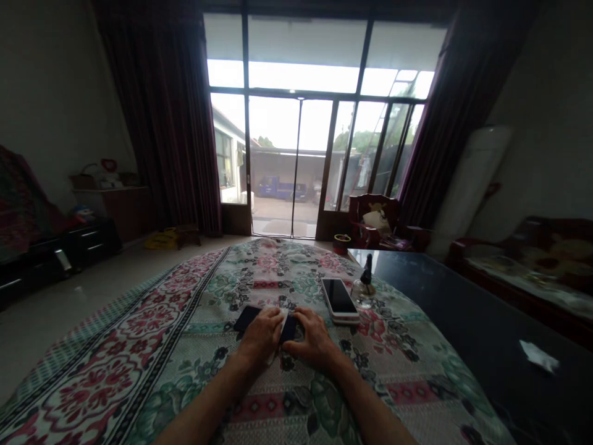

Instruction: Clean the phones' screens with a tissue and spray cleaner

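Pressing a dark flat case (245, 318) onto the floral blanket (185, 321), left hand (262, 337) over a white slip (281, 316), right hand (315, 337) pinning the other end, presumably against sliding, with fingers curled together; impossible to tell any pinch. Phone (340, 300) parked aside.

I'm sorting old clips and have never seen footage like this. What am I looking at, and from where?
No machine here: the one picture comes from a camera worn on a person's head, looking forward and down, so the two forearms are that person's own. The left hand and right hand rest together on a dark flat thing with a white piece, cloth or paper, between them; how firmly they grip is unclear. All lies on a flowered cloth. Right of the hands lie a phone, screen up, and a small glass bottle. Farther right is a dark table with a white scrap.
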The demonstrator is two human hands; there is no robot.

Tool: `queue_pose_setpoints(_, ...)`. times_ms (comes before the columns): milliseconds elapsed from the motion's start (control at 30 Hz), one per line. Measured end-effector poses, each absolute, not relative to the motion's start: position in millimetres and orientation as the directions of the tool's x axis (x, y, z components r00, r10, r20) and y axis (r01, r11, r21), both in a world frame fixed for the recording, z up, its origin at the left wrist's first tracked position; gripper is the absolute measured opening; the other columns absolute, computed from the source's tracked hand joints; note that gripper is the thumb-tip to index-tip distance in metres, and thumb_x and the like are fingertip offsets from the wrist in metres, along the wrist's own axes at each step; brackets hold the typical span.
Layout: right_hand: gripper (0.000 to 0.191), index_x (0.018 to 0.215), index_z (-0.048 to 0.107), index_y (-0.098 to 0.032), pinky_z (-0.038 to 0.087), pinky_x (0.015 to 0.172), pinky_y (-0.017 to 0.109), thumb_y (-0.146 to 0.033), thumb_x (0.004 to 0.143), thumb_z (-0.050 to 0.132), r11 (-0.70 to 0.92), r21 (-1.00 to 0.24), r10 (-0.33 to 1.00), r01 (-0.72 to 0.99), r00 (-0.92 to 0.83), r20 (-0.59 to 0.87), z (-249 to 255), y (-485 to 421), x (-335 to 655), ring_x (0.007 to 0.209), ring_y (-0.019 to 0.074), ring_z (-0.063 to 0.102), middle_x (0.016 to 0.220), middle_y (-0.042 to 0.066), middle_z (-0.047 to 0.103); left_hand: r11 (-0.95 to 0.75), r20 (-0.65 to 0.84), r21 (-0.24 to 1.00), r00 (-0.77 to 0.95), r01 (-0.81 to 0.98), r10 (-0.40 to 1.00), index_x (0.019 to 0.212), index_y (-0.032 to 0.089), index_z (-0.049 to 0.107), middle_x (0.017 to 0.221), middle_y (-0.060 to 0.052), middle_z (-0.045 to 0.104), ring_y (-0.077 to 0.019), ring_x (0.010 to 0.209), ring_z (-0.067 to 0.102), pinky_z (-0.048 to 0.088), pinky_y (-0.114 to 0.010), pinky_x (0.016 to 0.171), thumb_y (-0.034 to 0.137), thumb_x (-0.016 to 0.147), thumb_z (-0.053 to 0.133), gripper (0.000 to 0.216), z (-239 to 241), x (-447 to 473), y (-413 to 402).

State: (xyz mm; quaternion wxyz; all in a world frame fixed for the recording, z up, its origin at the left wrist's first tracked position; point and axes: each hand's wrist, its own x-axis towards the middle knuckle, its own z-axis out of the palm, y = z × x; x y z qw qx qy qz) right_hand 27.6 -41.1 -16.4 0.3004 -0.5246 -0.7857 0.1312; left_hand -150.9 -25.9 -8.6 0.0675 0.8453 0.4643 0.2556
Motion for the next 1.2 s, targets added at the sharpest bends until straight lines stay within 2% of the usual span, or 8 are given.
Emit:
queue_pose_setpoints(233,0.071,0.125,0.058,-0.015,0.029,0.110,0.045,-0.039,0.061,0.078,0.384,-0.534,0.920,0.753,-0.262,0.293,-11,-44,26,0.130,0.0323,0.042,0.137,0.015,0.050,-0.417,0.375,0.340,0.286,0.843,0.882,0.109,0.016,0.068,0.123,-0.010,0.064,-0.0191,0.119,0.054,0.035,-0.032,0.108,0.013,0.092,0.043,0.030,-10,-182,-17)
queue_pose_setpoints(433,0.070,0.125,0.058,-0.015,0.029,0.110,0.047,-0.037,0.061,0.077,0.352,-0.554,0.931,0.754,-0.223,0.288,-14,-42,25,0.131,0.0333,0.040,0.139,0.016,0.048,-0.370,0.378,0.300,0.246,0.879,0.892,0.093,0.019,0.068,0.107,-0.009,0.068,-0.0188,0.110,0.058,0.038,-0.030,0.102,0.012,0.091,0.043,0.027,-9,-191,-14)
queue_pose_setpoints(567,0.069,0.124,0.059,-0.014,0.030,0.109,0.048,-0.037,0.061,0.077,0.369,-0.545,0.926,0.753,-0.249,0.283,-13,-42,28,0.131,0.0332,0.041,0.139,0.017,0.048,-0.349,0.384,0.274,0.230,0.896,0.894,0.094,0.019,0.067,0.106,-0.009,0.067,-0.0198,0.111,0.057,0.039,-0.030,0.100,0.013,0.091,0.042,0.026,-11,-190,-14)
queue_pose_setpoints(733,0.065,0.123,0.060,-0.016,0.029,0.110,0.048,-0.037,0.064,0.076,0.390,-0.545,0.920,0.742,-0.286,0.269,-12,-41,31,0.131,0.0323,0.041,0.139,0.016,0.048,-0.425,0.389,0.269,0.306,0.864,0.869,0.104,0.018,0.067,0.114,-0.008,0.066,-0.0214,0.113,0.055,0.037,-0.032,0.104,0.013,0.091,0.044,0.027,-11,-178,-23)
queue_pose_setpoints(967,0.065,0.123,0.061,-0.017,0.031,0.108,0.049,-0.036,0.063,0.078,0.416,-0.531,0.907,0.738,-0.291,0.306,-16,-40,31,0.128,0.0322,0.044,0.136,0.016,0.051,-0.614,0.389,0.309,0.493,0.726,0.778,0.104,0.020,0.069,0.115,-0.009,0.066,-0.0210,0.113,0.056,0.040,-0.032,0.102,0.017,0.091,0.045,0.027,-8,-159,-28)
queue_pose_setpoints(1067,0.063,0.123,0.061,-0.018,0.032,0.107,0.049,-0.037,0.064,0.077,0.415,-0.528,0.907,0.741,-0.288,0.309,-15,-40,31,0.128,0.0320,0.045,0.135,0.015,0.052,-0.539,0.360,0.316,0.427,0.780,0.829,0.103,0.020,0.069,0.112,-0.008,0.068,-0.0199,0.111,0.058,0.038,-0.032,0.104,0.015,0.090,0.044,0.028,-5,-168,-19)
queue_pose_setpoints(1200,0.065,0.123,0.060,-0.018,0.030,0.108,0.050,-0.040,0.064,0.077,0.408,-0.528,0.912,0.745,-0.302,0.279,-13,-40,31,0.129,0.0319,0.043,0.137,0.015,0.050,-0.419,0.342,0.262,0.322,0.869,0.883,0.091,0.019,0.069,0.103,-0.009,0.070,-0.0193,0.105,0.061,0.039,-0.029,0.100,0.014,0.090,0.042,0.027,-1,-185,-10)
